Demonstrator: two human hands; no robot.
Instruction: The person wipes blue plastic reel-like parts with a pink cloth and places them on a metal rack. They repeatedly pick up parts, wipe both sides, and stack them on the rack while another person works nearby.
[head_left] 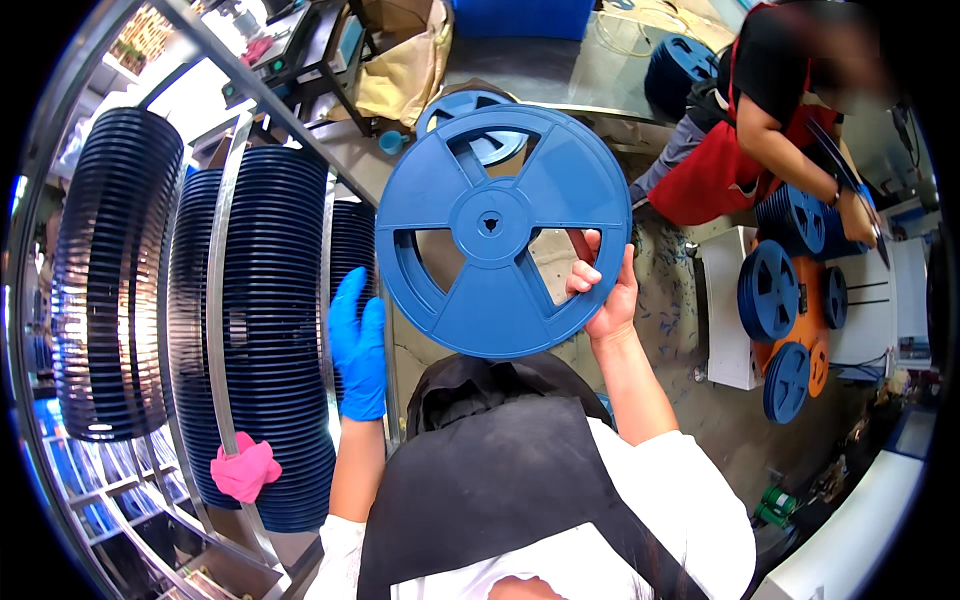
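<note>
A large blue plastic reel (485,292), with three window-like openings and a small hub hole, is held up in front of me. Its lower right rim is gripped by my right hand (610,295), the fingers reaching through one opening. My left hand (357,345) wears a blue glove and holds nothing, its fingers stretched upward. It is apart from the reel, beside a metal rack where dark blue reels (265,330) stand packed in long rows. Behind the held reel, part of another blue reel (455,103) shows.
The rack's metal frame (218,300) runs close along my left, with a pink cloth (245,468) tied to it. At the right a person in a red apron (705,180) handles a dark disc over an orange machine (812,300) carrying blue reels. Blue scraps litter the floor (660,330).
</note>
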